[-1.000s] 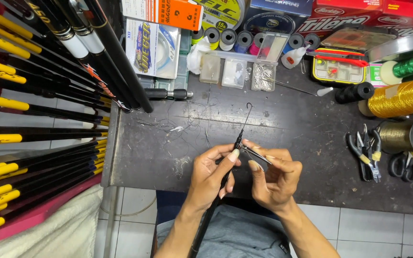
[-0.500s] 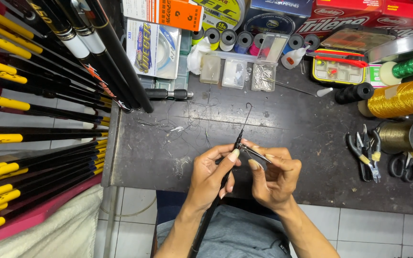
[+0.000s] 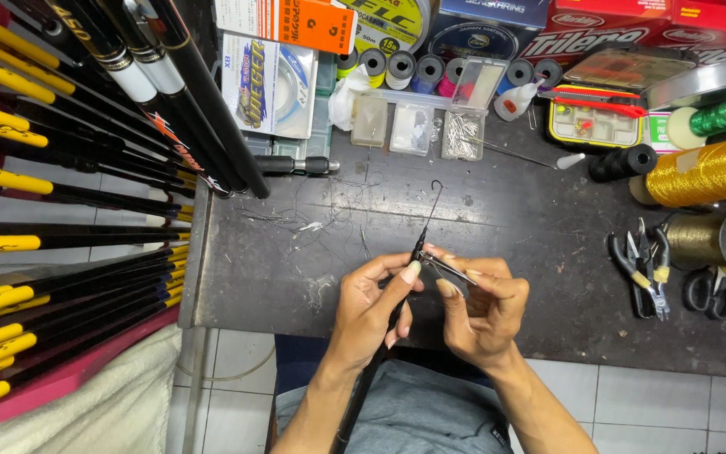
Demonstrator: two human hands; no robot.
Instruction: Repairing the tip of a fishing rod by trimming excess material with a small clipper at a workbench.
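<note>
Along the left edge a rack of black and yellow fishing rods (image 3: 52, 210) fans out, their butts running toward the dark, scuffed metal table (image 3: 514, 244). A pale cloth (image 3: 86, 403) lies below them, beside the white tiled floor (image 3: 665, 403).

Just past the near edge of the table, the left hand (image 3: 371, 307) is closed around a thin black fishing rod tip (image 3: 405, 277), thumb and forefinger pinching it close to its upper end; the rod shaft runs down past the wrist toward the lap. A small wire guide hook (image 3: 436, 187) stands at the very top of the tip (it hangs over the middle of the table, not touching it).

The right hand (image 3: 485, 315) sits touching the left, fingers clenched on a small silver metal clipper (image 3: 447, 271) whose nose meets the rod tip right at the left thumb. Whether the blades are biting anything is too small to tell.

At the back of the table lie a white packet of fishing line (image 3: 270, 84), clear plastic boxes (image 3: 418, 126) of small parts and a row of thread spools (image 3: 397, 67). Farther right sit a yellow tackle box (image 3: 598, 118), a large spool of gold thread (image 3: 707, 168), and near the right edge pliers (image 3: 640, 269) and scissors (image 3: 703, 290), well apart from both hands.
</note>
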